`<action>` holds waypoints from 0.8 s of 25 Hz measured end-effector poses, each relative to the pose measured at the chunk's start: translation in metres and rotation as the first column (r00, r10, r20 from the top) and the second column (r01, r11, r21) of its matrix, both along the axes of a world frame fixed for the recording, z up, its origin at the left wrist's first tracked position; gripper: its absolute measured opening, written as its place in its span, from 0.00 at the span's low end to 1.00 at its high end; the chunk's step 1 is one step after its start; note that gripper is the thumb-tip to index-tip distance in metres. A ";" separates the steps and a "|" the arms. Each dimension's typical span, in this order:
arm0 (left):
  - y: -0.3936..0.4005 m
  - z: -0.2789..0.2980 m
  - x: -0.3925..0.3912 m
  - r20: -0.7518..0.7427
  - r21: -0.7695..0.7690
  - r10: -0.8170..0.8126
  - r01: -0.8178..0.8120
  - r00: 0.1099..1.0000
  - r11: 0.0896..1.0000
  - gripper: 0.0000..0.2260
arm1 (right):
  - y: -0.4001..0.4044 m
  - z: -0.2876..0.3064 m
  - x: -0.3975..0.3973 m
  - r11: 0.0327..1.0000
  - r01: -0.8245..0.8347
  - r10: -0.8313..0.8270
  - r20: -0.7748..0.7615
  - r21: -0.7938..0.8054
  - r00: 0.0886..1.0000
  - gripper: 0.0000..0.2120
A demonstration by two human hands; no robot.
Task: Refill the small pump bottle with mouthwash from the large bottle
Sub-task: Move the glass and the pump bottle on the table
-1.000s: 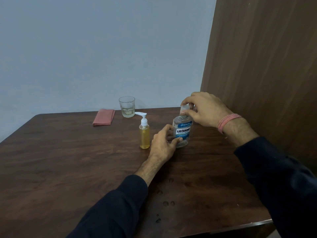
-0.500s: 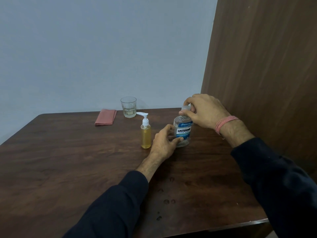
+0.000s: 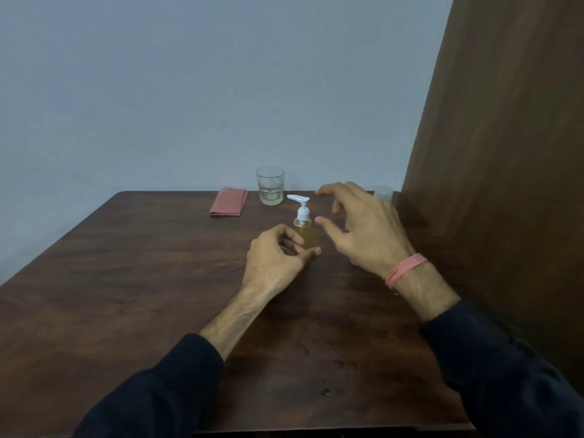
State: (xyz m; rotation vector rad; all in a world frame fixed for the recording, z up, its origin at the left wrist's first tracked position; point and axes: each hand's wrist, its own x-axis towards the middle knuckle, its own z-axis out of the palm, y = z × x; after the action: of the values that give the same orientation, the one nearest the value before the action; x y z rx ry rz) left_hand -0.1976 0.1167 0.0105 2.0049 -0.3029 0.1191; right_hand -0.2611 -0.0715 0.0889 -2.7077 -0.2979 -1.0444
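Both hands empty beside the small pump bottle (image 3: pixel 304 229).
Left hand (image 3: pixel 275 259) loosely curled, right hand (image 3: pixel 363 230) spread open just right of it; large bottle hidden.

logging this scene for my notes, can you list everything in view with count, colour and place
pump bottle: 1, amber liquid, white pump, table centre, between the hands
glass: 1, clear, a little liquid, far edge of table
cloth: 1, pink, folded, left of glass
clear object: 1, far right by the panel, mostly hidden behind right hand, cannot tell what
table: 1, dark wood
wood panel: 1, brown, right side
wall: grey-blue, behind
left hand: fingers curled loosely, near pump bottle's base
right hand: spread, raised, pink wristband
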 end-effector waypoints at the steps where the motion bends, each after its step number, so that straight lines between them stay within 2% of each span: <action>1: 0.006 0.000 0.003 0.014 0.002 0.035 -0.035 0.999 0.999 0.21 | 0.008 -0.011 0.007 1.000 0.001 -0.001 -0.027 0.028 1.000 0.24; 4: 0.012 -0.002 0.011 -0.028 0.016 -0.009 0.009 1.000 1.000 0.30 | 0.024 -0.039 0.029 0.979 0.014 0.013 -0.133 0.201 0.991 0.33; 6: 0.010 -0.007 0.019 -0.010 0.050 -0.078 0.078 0.997 0.996 0.29 | 0.027 -0.051 0.040 0.939 -0.020 0.077 -0.152 0.344 0.985 0.36; 9: 0.009 -0.015 0.033 0.078 0.118 -0.128 0.119 0.989 0.986 0.21 | 0.030 -0.061 0.051 0.939 -0.037 0.077 -0.104 0.341 0.992 0.38; 11: 0.012 -0.015 0.046 0.072 0.150 -0.178 0.166 0.981 0.975 0.21 | 0.030 -0.064 0.057 0.935 -0.036 0.068 -0.081 0.353 0.994 0.38; 13: 0.024 -0.013 0.067 0.029 0.203 -0.271 0.260 0.962 0.944 0.26 | 0.031 -0.066 0.062 0.922 -0.038 0.071 -0.073 0.384 0.995 0.39; 15: 0.038 -0.009 0.094 -0.017 0.122 -0.314 0.314 0.949 0.942 0.32 | 0.033 -0.071 0.065 0.914 -0.048 0.074 -0.050 0.403 0.996 0.38; 16: 0.042 -0.007 0.111 -0.013 0.027 -0.266 0.266 0.964 0.964 0.33 | 0.035 -0.074 0.066 0.906 -0.055 0.078 -0.039 0.419 0.996 0.39; 18: 0.043 0.000 0.143 0.000 -0.127 -0.057 0.057 0.998 0.990 0.32 | 0.037 -0.078 0.066 0.889 -0.067 0.087 -0.023 0.454 0.996 0.41; 20: 0.032 0.005 0.172 -0.016 -0.153 0.068 -0.069 0.998 0.986 0.41 | 0.037 -0.080 0.069 0.873 -0.074 0.091 -0.013 0.481 0.996 0.42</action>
State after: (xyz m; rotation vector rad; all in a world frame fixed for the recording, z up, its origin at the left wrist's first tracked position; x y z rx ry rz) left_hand -0.0259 0.1488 0.0153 1.8630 -0.2113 0.1702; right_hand -0.1921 -0.0348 0.0092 -2.2407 -0.1222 -0.9005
